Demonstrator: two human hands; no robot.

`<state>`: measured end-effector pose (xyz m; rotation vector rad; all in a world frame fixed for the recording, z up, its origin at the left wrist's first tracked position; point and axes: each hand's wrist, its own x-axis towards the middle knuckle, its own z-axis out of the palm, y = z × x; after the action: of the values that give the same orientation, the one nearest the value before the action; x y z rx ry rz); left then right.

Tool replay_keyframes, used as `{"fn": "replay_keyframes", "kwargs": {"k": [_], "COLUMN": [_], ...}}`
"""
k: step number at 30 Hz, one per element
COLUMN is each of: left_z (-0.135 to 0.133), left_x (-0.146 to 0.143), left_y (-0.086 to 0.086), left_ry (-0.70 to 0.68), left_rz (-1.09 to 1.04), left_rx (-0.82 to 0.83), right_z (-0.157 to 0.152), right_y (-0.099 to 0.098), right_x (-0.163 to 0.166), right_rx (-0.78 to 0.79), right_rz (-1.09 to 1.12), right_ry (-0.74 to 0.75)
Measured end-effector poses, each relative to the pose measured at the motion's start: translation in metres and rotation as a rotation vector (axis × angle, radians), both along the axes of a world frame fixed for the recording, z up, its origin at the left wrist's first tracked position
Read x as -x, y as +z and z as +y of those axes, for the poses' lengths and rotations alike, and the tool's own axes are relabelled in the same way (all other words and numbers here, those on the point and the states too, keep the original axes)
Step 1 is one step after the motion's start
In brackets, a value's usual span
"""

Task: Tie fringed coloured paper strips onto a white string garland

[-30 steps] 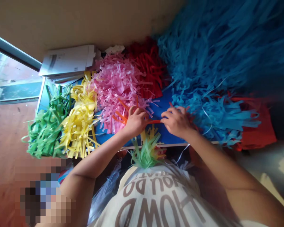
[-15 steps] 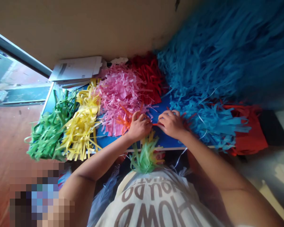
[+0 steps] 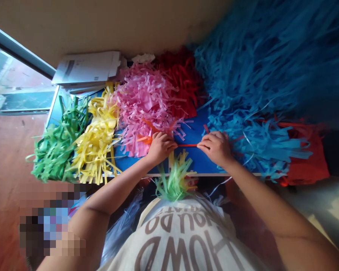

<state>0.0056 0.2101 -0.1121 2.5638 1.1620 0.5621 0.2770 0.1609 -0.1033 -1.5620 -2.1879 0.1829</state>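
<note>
Between my hands a narrow twisted orange-red paper strip point(image 3: 187, 145) is stretched level above the blue tabletop point(image 3: 199, 130). My left hand point(image 3: 161, 146) pinches its left end, with loose orange fringe point(image 3: 145, 138) fanning out behind the fingers. The other end is pinched by my right hand point(image 3: 215, 147), and a few red fringe tips show past the knuckles. Just below my left hand, a green and yellow paper tassel point(image 3: 175, 180) hangs at the table's front edge, close to my shirt. Pink fringed paper point(image 3: 144, 101) lies directly behind my left hand.
Green fringe point(image 3: 55, 150) and yellow fringe point(image 3: 97, 146) lie at the left. Dark red fringe point(image 3: 183, 82) sits at the back. Blue fringe point(image 3: 251, 139) spreads at the right, over red paper point(image 3: 307, 162). Papers point(image 3: 87, 67) are stacked by the wall. A blurred person point(image 3: 51, 226) is at lower left.
My hands have moved apart, the right one outward to the right and the left slightly left. A longer length of the twisted orange-red strip now shows between them.
</note>
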Motion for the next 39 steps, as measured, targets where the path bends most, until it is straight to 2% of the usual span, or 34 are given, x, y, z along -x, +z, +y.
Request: {"fn": "replay_keyframes", "kwargs": {"k": [5,12,14,16,19,22,24,27,31,33,35,37,39], "left_z": [0.004,0.002,0.001,-0.001,-0.003,-0.004,-0.003,-0.002,0.002,0.004,0.003,-0.003,-0.013], "left_x": [0.000,-0.011,-0.014,-0.017,-0.022,-0.026,-0.027,-0.031,-0.039,-0.039,-0.032,-0.019,-0.006], "left_y": [0.000,0.008,0.012,0.015,0.016,0.014,0.013,0.010,0.007,0.013,0.031,0.059,0.094], "left_ry": [0.040,0.134,0.129,0.059,-0.098,-0.140,-0.188,-0.244,-0.188,-0.162,-0.156,-0.186,-0.249], "left_rz": [-0.049,0.056,0.094,0.102,0.102,0.120,0.126,0.125,0.094,0.070,0.010,-0.087,-0.188], "left_rx": [0.064,0.091,0.070,0.015,-0.084,-0.141,-0.157,-0.214,-0.342,-0.397,-0.477,-0.565,-0.613], "right_z": [0.006,0.012,0.015,0.017,0.014,0.011,0.010,0.016,0.028,0.029,0.021,0.006,-0.006], "right_y": [-0.006,0.005,0.011,0.017,0.024,0.024,0.019,0.010,0.007,0.018,0.041,0.074,0.108], "right_x": [-0.003,0.004,0.008,0.011,0.017,0.021,0.024,0.029,0.036,0.040,0.043,0.045,0.044], "right_rx": [0.087,0.156,0.202,0.208,0.088,-0.046,-0.090,-0.154,-0.193,-0.174,-0.161,-0.147,-0.069], "right_rz": [0.089,-0.024,-0.073,-0.107,-0.173,-0.254,-0.291,-0.355,-0.383,-0.351,-0.271,-0.107,0.152], "right_ry": [-0.067,-0.092,-0.102,-0.082,0.033,0.222,0.293,0.311,0.317,0.291,0.247,0.215,0.235]}}
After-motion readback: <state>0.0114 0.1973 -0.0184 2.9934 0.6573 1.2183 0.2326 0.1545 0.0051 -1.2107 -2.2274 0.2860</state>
